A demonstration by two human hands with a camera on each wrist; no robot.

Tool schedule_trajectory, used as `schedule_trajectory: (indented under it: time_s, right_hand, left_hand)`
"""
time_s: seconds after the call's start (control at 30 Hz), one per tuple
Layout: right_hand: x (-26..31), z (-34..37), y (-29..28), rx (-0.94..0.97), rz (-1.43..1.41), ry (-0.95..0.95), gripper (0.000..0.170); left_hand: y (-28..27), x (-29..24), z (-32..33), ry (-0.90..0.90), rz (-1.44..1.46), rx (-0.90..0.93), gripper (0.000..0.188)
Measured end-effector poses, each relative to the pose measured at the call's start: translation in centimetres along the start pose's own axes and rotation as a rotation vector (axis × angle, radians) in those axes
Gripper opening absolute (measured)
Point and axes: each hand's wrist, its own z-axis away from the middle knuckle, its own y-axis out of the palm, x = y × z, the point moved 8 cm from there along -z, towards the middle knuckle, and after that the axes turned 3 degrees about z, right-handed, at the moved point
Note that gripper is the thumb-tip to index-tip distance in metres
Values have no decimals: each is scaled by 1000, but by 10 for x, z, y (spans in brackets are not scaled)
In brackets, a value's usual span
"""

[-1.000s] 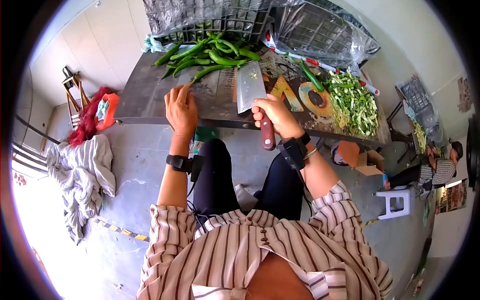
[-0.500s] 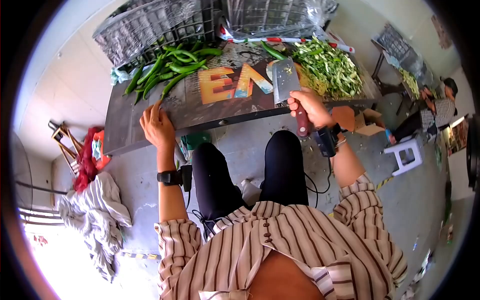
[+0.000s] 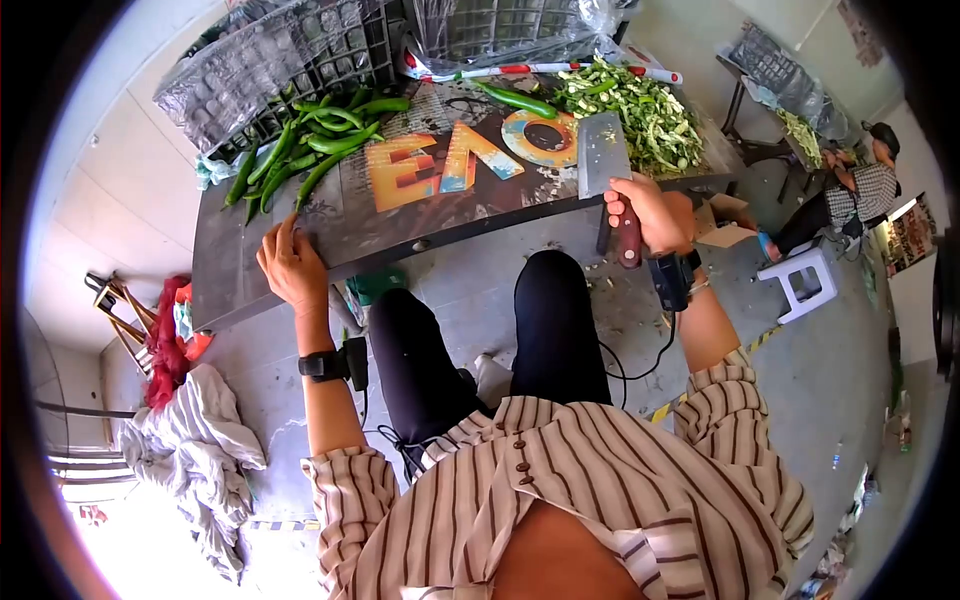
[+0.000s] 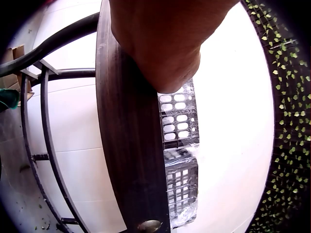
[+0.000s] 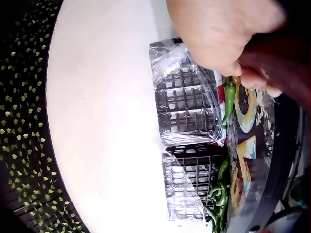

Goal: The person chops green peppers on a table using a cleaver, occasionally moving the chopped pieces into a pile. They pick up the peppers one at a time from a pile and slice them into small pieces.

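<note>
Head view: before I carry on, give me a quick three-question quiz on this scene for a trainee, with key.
1. What does the right hand grip?
A) a plastic crate
B) a broad steel cleaver with a dark red handle
C) a long green pepper
2. True or false: one whole green pepper lies apart from the heap of whole green peppers, beside the chopped green pieces.
3. Fill in: the heap lies nearer the ____ hand.

Key: 1 B; 2 true; 3 left.

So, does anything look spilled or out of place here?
Pale scraps dot the grey floor below the dark tabletop, probably spilled. One long green pepper lies apart from the whole-pepper pile, near the chopped green heap. The printed orange letters look worn.
</note>
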Motion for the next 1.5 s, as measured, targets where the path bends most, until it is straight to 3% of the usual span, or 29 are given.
schedule_trajectory:
  time_s: [0.23,0.4,0.6,0.73,0.8,0.93,0.97,1.1,1.2,1.3,1.5]
  right_hand:
    - [10,23,-15,-127,-54,-112,7]
    - [0,35,6,93,5,-1,12]
    - [-16,37,14,145,23,123,10]
    - [1,21,-20,60,67,68,9]
    - [18,24,-38,-91,189,10,9]
    - [40,26,-58,62,-94,-136,13]
    - [40,23,-67,24,-89,-192,15]
    - [10,18,-68,-44,-39,-146,21]
    - [-32,0,-66,-105,-170,-36,26]
    - [-61,-14,-67,-214,-183,-48,32]
    - [-84,-14,-74,-194,-149,-128,35]
  left_hand:
    - [1,-1,1,0,-8,14,25]
    - [4,4,1,7,-33,26,27]
    - [6,7,2,7,-55,50,27]
    - [7,8,1,20,-53,54,26]
    - [7,8,1,22,-52,44,26]
    - [5,4,1,12,-47,48,24]
    - [5,4,2,5,-53,53,24]
    - [7,7,2,-2,-67,72,23]
    - [7,6,1,8,-68,74,22]
    - [8,7,2,10,-73,74,22]
    - [9,9,2,1,-87,85,21]
